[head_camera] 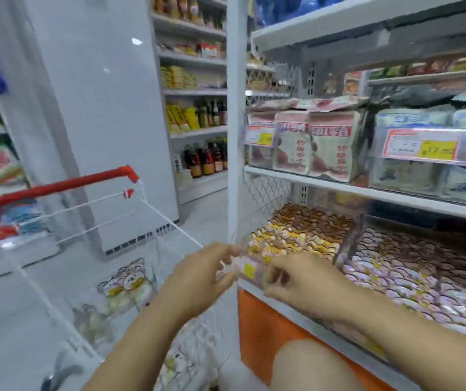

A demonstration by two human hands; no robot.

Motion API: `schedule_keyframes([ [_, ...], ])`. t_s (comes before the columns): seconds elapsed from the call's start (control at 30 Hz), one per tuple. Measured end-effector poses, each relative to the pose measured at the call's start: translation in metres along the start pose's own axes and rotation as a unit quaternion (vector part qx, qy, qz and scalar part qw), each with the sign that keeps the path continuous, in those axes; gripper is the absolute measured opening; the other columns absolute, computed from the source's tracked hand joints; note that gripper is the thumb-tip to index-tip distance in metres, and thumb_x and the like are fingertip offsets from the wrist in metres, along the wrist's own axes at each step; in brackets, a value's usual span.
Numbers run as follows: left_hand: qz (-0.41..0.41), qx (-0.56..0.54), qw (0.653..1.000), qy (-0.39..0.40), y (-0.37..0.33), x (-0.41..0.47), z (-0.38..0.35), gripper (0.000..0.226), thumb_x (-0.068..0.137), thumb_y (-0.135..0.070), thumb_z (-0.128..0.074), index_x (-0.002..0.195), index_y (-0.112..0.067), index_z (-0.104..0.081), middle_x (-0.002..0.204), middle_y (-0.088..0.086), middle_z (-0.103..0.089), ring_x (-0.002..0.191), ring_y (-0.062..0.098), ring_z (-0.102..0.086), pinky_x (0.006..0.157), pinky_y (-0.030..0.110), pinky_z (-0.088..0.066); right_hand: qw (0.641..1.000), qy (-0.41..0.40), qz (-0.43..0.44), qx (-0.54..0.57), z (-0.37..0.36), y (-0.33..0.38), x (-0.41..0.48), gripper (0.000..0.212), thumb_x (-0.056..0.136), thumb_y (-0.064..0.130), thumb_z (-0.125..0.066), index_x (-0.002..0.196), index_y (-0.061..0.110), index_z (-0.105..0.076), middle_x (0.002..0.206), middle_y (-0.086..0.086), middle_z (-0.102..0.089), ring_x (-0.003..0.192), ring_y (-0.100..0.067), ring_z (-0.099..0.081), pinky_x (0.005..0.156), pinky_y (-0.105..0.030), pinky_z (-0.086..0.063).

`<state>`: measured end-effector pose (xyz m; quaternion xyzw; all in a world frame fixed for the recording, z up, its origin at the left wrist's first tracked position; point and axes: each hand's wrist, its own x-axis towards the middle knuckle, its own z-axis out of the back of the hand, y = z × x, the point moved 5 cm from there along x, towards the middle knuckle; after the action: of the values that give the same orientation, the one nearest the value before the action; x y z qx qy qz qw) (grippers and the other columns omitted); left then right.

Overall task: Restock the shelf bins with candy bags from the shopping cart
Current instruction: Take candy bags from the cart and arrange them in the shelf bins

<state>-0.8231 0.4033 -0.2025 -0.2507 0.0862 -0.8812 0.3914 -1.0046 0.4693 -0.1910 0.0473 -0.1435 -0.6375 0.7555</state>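
fingers of left hand (198,276) & right hand (303,286) pinch one candy bag (247,270) by its ends, just over the front left corner of the shelf bins (347,244). pls lay it flat onto matching bags; more wait in shopping cart (167,218)

White post (236,122) as marker.
- Left of post: shopping cart (169,221) open on top, wide way in from above. Red handle (57,187) bars far-left side. Few bags (124,286) low inside.
- Right of post: yellow-bag bin (296,235) heaped high. Pink-bag bin (423,272) past clear divider (350,241), packed too.
- Shelf board (367,190) caps both bins, leaving low slot, entry from front only.
- Mesh panel (262,198) just right of post closes bin's left side.
- Directly before post: left grip (198,275) and right grip (305,280) pinch candy bag (247,269), filling gap.
- Low right of post: orange panel (268,334) and knee (310,365) crowd approach.
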Motion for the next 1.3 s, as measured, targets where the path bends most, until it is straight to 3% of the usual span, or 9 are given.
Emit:
schedule_keyframes([
  [0.1, 0.105, -0.012, 0.993, -0.047, 0.061, -0.032, 0.032, 0.028, 0.093, -0.040, -0.065, 0.120, -0.041, -0.055, 0.104, -0.023, -0.057, 0.093, -0.004, -0.057, 0.083, 0.026, -0.049, 0.997, 0.010, 0.060, 0.052, -0.019, 0.046, 0.044, 0.016, 0.086, 0.043, -0.066, 0.092, 0.029, -0.067, 0.090, 0.012, -0.070, 0.087, -0.006, -0.063, 0.081, -0.035, -0.052],
  [0.27, 0.230, 0.013, 0.969, -0.091, 0.137, -0.070, 0.065, 0.030, 0.092, -0.041, -0.066, 0.120, -0.040, -0.056, 0.106, -0.022, -0.060, 0.094, 0.002, -0.061, 0.086, 0.033, -0.052, 0.987, 0.081, 0.130, 0.050, -0.066, 0.102, 0.106, 0.019, 0.093, 0.037, -0.061, 0.107, 0.028, -0.070, 0.108, 0.009, -0.071, 0.105, -0.010, -0.062, 0.091, -0.030, -0.049],
  [0.6, 0.329, 0.015, 0.902, -0.280, 0.201, -0.102, 0.131, 0.030, 0.094, -0.033, -0.065, 0.124, -0.031, -0.060, 0.105, -0.018, -0.063, 0.107, 0.011, -0.061, 0.100, 0.046, -0.046, 0.966, 0.214, 0.143, 0.009, -0.148, 0.173, 0.234, 0.027, 0.094, 0.035, -0.064, 0.117, 0.021, -0.066, 0.118, 0.001, -0.066, 0.107, -0.017, -0.061, 0.093, -0.032, -0.049],
  [0.77, 0.369, -0.067, 0.862, -0.340, 0.229, -0.115, 0.131, 0.027, 0.096, -0.028, -0.062, 0.123, -0.031, -0.060, 0.109, -0.018, -0.065, 0.106, 0.001, -0.057, 0.099, 0.032, -0.046, 0.961, 0.273, 0.035, 0.039, -0.213, 0.188, 0.293, 0.079, 0.092, 0.039, -0.069, 0.153, 0.008, -0.029, 0.148, -0.013, -0.047, 0.129, -0.030, -0.050, 0.103, -0.037, -0.044],
  [0.9, 0.373, -0.093, 0.854, -0.351, 0.234, -0.113, 0.127, 0.025, 0.097, -0.027, -0.061, 0.121, -0.032, -0.062, 0.107, -0.020, -0.064, 0.108, 0.000, -0.056, 0.095, 0.024, -0.044, 0.947, 0.287, -0.081, 0.115, -0.252, 0.180, 0.321, 0.101, 0.089, 0.035, -0.074, 0.152, -0.006, -0.008, 0.119, -0.014, -0.055, 0.096, -0.024, -0.054, 0.077, -0.032, -0.049],
  [1.03, 0.379, -0.088, 0.856, -0.340, 0.235, -0.112, 0.124, 0.024, 0.097, -0.029, -0.059, 0.120, -0.034, -0.062, 0.105, -0.024, -0.062, 0.110, -0.001, -0.052, 0.087, 0.010, -0.035, 0.922, 0.257, -0.169, 0.236, -0.284, 0.177, 0.342, 0.114, 0.077, 0.032, -0.086, 0.151, -0.006, -0.009, 0.150, -0.023, -0.036, 0.126, -0.034, -0.048, 0.100, -0.040, -0.046],
  [1.1, 0.381, -0.089, 0.857, -0.335, 0.236, -0.112, 0.124, 0.024, 0.097, -0.031, -0.058, 0.120, -0.036, -0.061, 0.105, -0.026, -0.061, 0.111, -0.003, -0.050, 0.086, 0.007, -0.033, 0.918, 0.213, -0.184, 0.278, -0.294, 0.176, 0.350, 0.120, 0.069, 0.031, -0.092, 0.150, -0.005, -0.011, 0.151, -0.023, -0.036, 0.134, -0.036, -0.044, 0.106, -0.040, -0.044],
  [1.23, 0.375, -0.085, 0.865, -0.323, 0.235, -0.111, 0.123, 0.023, 0.097, -0.035, -0.057, 0.118, -0.042, -0.058, 0.106, -0.028, -0.060, 0.114, -0.003, -0.047, 0.092, 0.017, -0.034, 0.942, 0.182, -0.112, 0.259, -0.304, 0.176, 0.348, 0.082, 0.068, 0.034, -0.092, 0.125, 0.012, -0.037, 0.118, -0.010, -0.057, 0.097, -0.024, -0.065, 0.070, -0.033, -0.053],
  [1.3, 0.373, -0.084, 0.867, -0.319, 0.235, -0.110, 0.122, 0.023, 0.097, -0.036, -0.057, 0.118, -0.043, -0.058, 0.105, -0.029, -0.059, 0.114, -0.002, -0.047, 0.094, 0.022, -0.035, 0.956, 0.205, -0.039, 0.207, -0.304, 0.182, 0.345, 0.072, 0.068, 0.042, -0.090, 0.120, 0.017, -0.047, 0.115, -0.003, -0.061, 0.088, -0.019, -0.068, 0.070, -0.032, -0.053],
])
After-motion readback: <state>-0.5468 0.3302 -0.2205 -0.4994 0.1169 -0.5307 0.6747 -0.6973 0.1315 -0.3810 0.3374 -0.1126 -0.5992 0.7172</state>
